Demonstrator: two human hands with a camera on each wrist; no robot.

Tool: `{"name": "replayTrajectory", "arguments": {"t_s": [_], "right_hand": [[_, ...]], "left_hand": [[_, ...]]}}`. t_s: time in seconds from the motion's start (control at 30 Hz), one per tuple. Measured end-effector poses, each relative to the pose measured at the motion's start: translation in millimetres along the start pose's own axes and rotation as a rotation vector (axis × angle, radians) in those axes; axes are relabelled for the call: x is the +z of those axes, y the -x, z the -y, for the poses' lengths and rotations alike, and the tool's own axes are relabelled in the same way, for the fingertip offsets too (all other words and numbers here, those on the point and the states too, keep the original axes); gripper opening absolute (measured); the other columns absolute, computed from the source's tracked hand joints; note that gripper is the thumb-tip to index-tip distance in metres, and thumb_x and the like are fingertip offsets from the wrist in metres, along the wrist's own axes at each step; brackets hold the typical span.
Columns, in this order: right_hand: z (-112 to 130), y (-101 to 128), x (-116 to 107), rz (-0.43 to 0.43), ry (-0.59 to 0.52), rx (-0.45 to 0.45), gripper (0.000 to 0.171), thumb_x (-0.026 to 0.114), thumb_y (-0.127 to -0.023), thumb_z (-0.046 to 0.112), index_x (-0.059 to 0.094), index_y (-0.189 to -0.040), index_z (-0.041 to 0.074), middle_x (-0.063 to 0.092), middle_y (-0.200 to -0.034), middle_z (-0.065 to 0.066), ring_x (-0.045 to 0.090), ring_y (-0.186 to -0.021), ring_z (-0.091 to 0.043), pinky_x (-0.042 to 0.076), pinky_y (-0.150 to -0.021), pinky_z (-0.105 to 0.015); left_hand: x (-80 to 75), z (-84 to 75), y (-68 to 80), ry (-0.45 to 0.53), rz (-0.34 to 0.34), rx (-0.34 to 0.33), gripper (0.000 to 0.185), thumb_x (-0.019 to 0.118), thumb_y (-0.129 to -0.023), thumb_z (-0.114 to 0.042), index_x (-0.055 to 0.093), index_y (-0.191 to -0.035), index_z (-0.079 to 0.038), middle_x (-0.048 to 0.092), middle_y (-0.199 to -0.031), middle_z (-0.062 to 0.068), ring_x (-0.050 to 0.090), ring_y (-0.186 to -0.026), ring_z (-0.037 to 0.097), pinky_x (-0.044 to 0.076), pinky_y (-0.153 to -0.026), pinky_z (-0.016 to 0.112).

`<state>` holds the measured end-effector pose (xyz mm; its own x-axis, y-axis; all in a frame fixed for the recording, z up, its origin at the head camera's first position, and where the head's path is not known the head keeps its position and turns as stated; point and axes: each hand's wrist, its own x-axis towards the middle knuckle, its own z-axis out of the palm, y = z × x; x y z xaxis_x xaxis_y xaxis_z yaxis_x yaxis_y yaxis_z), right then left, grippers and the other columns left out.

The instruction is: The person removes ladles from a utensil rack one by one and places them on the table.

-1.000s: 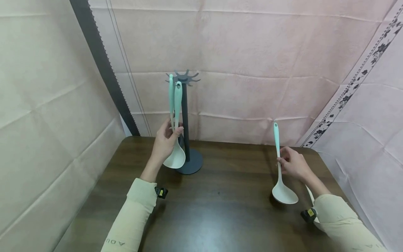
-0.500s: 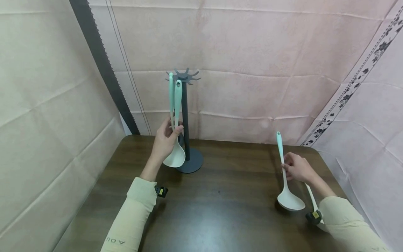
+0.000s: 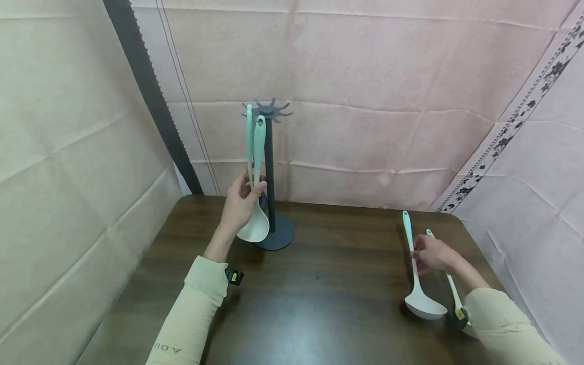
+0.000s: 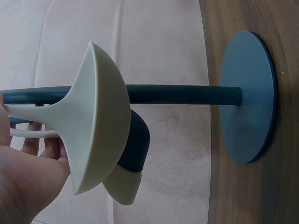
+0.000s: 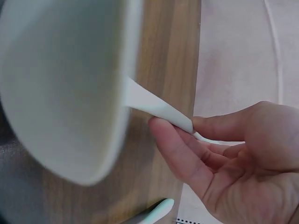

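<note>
Head view: the left hand [image 3: 239, 205] is up by the dark rack [image 3: 270, 172] at the back of the brown table [image 3: 315, 299]. Its fingers and thumb pinch the thin stems of two spoons [image 3: 254, 167] that stand up beside the rack's pole. Their green ends reach up to the hooks at the top, but I cannot tell if they sit on a hook. The left wrist view shows the pale bowl [image 4: 96, 121] of one big spoon close to the palm, with a second spoon bowl tucked behind it and the rack's round foot flat on the table.

Over on the right side, the right hand [image 3: 431, 253] has its fingers closed on the stem of a ladle [image 3: 417, 274]. The ladle's bowl is down on the table and its green end points away from the person. Another spoon [image 3: 449, 279] lies just beside it, partly hidden by the sleeve.

I think this is the step of working the spoons at the rack while the ladle is set down low. A good next move needs a steady, gentle lift at the hooks, so the rack does not tip. The ladle needs a soft let-go so it does not roll.
</note>
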<state>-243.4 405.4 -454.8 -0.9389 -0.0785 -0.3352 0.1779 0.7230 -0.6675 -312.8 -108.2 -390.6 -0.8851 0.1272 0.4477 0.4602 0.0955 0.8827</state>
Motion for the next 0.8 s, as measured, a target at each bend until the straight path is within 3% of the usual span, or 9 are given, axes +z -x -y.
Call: {"name": "replayTrajectory", "arguments": {"t_s": [0.1, 0.4, 0.6, 0.8], "right_hand": [[-2.4, 0.5, 1.3, 0.037, -0.031, 0.028, 0.014, 0.055, -0.103, -0.003, 0.047, -0.112, -0.012, 0.058, -0.099, -0.025, 0.070, -0.076, -0.028, 0.065, -0.067, -0.046], [-15.9, -0.6, 6.3, 0.105, -0.073, 0.089, 0.009, 0.055, -0.103, -0.005, 0.050, -0.107, -0.010, 0.057, -0.093, -0.020, 0.071, -0.073, -0.028, 0.065, -0.066, -0.045], [-21.5, -1.1, 10.6, 0.109, -0.065, 0.115, 0.009, 0.055, -0.103, -0.003, 0.051, -0.107, -0.009, 0.060, -0.089, -0.019, 0.070, -0.073, -0.027, 0.065, -0.066, -0.043], [-23.1, -0.7, 10.3, 0.097, -0.065, 0.106, 0.008, 0.057, -0.103, -0.002, 0.050, -0.103, -0.007, 0.059, -0.087, -0.019, 0.070, -0.073, -0.027, 0.065, -0.066, -0.043]], "left_hand": [[0.0, 1.8, -1.0, 0.009, 0.002, 0.007, 0.059, 0.063, -0.109, -0.020, 0.040, -0.162, -0.011, 0.060, -0.140, 0.024, 0.060, -0.134, 0.040, 0.046, -0.115, 0.057], [-2.6, 35.1, -11.6, 0.009, 0.000, 0.031, 0.059, 0.064, -0.109, -0.020, 0.040, -0.163, -0.020, 0.058, -0.142, 0.028, 0.061, -0.133, 0.039, 0.047, -0.113, 0.059], [-3.5, 36.8, -11.1, 0.013, 0.006, 0.050, 0.058, 0.064, -0.108, -0.025, 0.042, -0.162, -0.026, 0.063, -0.138, 0.017, 0.064, -0.128, 0.029, 0.049, -0.112, 0.051], [-2.9, 35.7, -11.7, 0.023, 0.006, 0.064, 0.058, 0.064, -0.109, -0.026, 0.042, -0.162, -0.027, 0.065, -0.135, 0.013, 0.065, -0.126, 0.028, 0.050, -0.111, 0.052]]}}
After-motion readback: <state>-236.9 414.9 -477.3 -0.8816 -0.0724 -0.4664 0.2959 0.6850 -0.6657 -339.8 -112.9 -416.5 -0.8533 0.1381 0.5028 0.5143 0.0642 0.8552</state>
